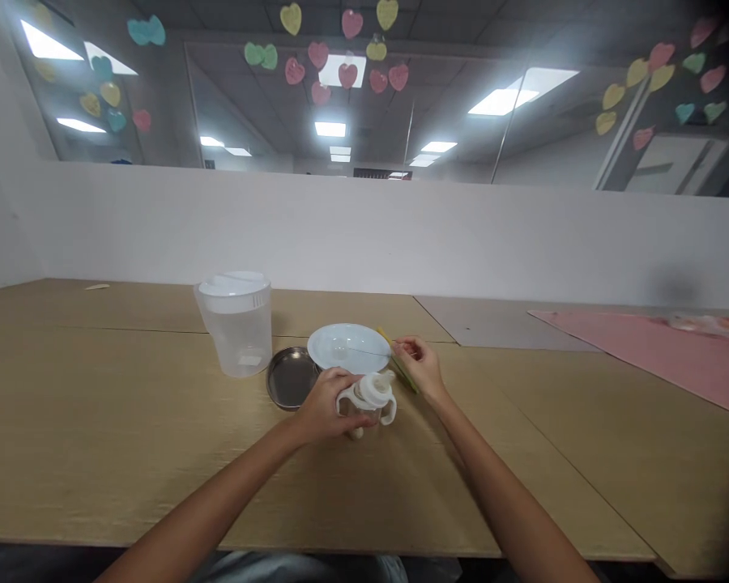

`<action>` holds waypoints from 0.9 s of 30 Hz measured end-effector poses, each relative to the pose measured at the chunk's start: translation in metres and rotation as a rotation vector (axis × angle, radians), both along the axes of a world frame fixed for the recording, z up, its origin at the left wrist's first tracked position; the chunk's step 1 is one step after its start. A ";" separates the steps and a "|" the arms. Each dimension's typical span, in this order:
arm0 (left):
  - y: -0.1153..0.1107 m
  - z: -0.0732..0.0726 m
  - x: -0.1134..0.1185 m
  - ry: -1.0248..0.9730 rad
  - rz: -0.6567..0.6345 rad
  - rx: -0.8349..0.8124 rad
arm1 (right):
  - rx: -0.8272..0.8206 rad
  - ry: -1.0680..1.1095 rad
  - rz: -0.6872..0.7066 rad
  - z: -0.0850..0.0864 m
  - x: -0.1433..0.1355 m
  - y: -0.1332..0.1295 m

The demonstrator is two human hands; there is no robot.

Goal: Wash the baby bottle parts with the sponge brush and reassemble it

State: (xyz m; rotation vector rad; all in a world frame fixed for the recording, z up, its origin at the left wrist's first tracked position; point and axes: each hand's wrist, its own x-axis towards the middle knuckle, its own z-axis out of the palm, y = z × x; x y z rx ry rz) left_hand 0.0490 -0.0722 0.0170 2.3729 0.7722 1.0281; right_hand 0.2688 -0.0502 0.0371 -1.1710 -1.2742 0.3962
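My left hand [328, 409] is wrapped round a small clear bottle with a white lid and two white handles [373, 393]. To its right and slightly farther off, my right hand [419, 363] has its fingers pinched together at the right rim of a white bowl [325, 356]. A thin dark line runs from those fingers across the bowl; what they hold is too fine to make out. Yellow and green sticks [408, 379] lie beside the bowl, partly behind my right hand. Something small and pale [356, 433] shows under the bottle.
Left of the bowl is a round dark metal dish [290, 379]. Behind it stands a translucent pitcher with a white lid [241, 332]. A pink cloth [662, 348] lies at the far right of the table [158, 429]. A white wall rises behind.
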 end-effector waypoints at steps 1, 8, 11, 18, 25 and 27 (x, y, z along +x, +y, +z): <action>0.000 -0.001 0.001 -0.002 -0.002 -0.006 | 0.000 0.036 0.064 0.001 -0.004 -0.001; 0.003 -0.003 0.004 0.003 -0.012 -0.038 | -0.180 0.050 0.671 0.010 -0.032 -0.030; 0.002 -0.003 0.003 -0.010 -0.007 -0.032 | -0.217 -0.037 0.745 0.015 -0.030 -0.036; 0.007 -0.004 0.002 -0.016 -0.007 -0.029 | -0.245 -0.177 0.540 0.023 -0.036 -0.043; 0.005 -0.003 0.001 -0.035 0.026 -0.043 | -0.179 0.076 0.387 0.021 -0.031 -0.035; 0.006 -0.005 0.002 -0.040 0.030 -0.050 | -0.119 0.213 0.379 0.023 -0.027 -0.032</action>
